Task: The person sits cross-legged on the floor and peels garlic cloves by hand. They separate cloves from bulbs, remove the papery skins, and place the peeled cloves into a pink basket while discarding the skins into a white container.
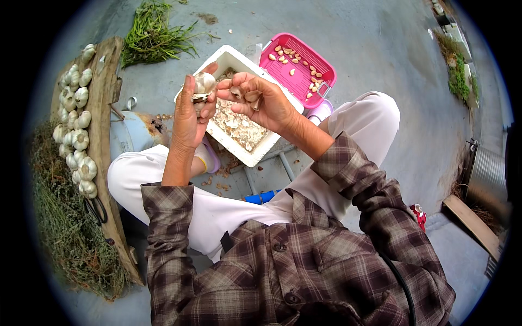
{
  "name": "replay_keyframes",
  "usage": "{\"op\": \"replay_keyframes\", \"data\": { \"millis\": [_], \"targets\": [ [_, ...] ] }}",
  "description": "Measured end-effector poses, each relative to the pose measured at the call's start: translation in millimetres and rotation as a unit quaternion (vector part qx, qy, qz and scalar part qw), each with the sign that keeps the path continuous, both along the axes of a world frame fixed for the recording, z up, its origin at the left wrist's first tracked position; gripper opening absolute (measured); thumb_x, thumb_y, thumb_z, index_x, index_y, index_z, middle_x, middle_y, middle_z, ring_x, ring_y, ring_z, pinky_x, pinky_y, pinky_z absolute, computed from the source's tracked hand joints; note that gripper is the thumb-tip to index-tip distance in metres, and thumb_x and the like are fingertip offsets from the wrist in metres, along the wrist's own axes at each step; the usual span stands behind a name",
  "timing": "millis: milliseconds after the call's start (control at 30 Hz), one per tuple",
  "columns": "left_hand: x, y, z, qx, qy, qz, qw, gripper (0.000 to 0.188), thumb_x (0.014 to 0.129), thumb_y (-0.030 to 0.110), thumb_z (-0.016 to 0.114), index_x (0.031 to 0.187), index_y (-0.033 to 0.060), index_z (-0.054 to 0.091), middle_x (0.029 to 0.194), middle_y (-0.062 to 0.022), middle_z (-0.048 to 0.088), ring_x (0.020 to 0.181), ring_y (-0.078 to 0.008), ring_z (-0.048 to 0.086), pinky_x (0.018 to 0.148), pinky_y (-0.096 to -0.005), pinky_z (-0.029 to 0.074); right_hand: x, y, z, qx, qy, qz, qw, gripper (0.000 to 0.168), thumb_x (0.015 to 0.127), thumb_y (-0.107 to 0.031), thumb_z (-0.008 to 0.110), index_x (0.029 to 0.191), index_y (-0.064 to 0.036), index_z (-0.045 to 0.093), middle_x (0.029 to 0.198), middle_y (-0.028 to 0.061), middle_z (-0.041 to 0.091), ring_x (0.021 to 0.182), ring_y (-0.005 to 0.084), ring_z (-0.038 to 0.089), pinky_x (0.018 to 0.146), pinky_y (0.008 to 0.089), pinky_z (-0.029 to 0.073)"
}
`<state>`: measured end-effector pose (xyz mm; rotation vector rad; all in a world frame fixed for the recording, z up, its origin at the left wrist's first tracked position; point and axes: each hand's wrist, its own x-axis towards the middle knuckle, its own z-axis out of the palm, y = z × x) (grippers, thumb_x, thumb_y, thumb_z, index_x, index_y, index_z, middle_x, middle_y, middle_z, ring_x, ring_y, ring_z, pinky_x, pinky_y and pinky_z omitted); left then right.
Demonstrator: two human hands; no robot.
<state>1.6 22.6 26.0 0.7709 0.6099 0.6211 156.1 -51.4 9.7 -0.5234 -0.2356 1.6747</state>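
Note:
My left hand (191,106) holds a partly broken garlic bulb (204,83) upright, with its thumb and fingers around it. Close to its right, my right hand (261,100) holds several unpeeled garlic cloves (252,96) between its fingers and palm. Beneath both hands stands a white foam box (261,158) with papery garlic skins (238,126) in it. Just beyond the box, a pink plastic basket (299,73) holds scattered garlic cloves (292,72). The hands partly hide the box's far left part.
On the left, a wooden plank (107,122) carries whole garlic bulbs (80,139); dried plants (77,228) lie beside it. A green plant bundle (155,38) lies on the floor beyond. Between my legs are a metal frame (286,166) with a blue part (261,197) and bits of skin.

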Motion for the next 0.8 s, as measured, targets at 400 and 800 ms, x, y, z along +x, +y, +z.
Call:
{"op": "replay_keyframes", "data": {
  "millis": [400, 800],
  "targets": [
    [7, -9, -2, 0.134, 0.131, -0.008, 0.982, 0.057, 0.093, 0.049, 0.042, 0.125, 0.0017, 0.050, 0.078, 0.0024, 0.053, 0.056, 0.0011, 0.039, 0.041, -0.0137, 0.026, 4, 3, 8, 0.029, -0.271, 0.075, 0.959, 0.034, 0.089, -0.026, 0.057, 0.113, -0.003, 0.054, 0.072, -0.0026, 0.052, 0.058, 0.0021, 0.043, 0.045, 0.0166, 0.032],
    [-9, 5, 5, 0.291, 0.270, -0.023, 0.918, 0.038, 0.089, 0.034, 0.056, 0.103, -0.0001, 0.063, 0.069, 0.0000, 0.057, 0.062, -0.0049, 0.049, 0.056, -0.0190, 0.040, 2, -1, -2, 0.096, -0.609, -0.067, 0.785, 0.038, 0.077, -0.027, 0.071, 0.096, -0.001, 0.051, 0.073, 0.0069, 0.061, 0.067, 0.0115, 0.057, 0.058, 0.0267, 0.045]
  ]
}}
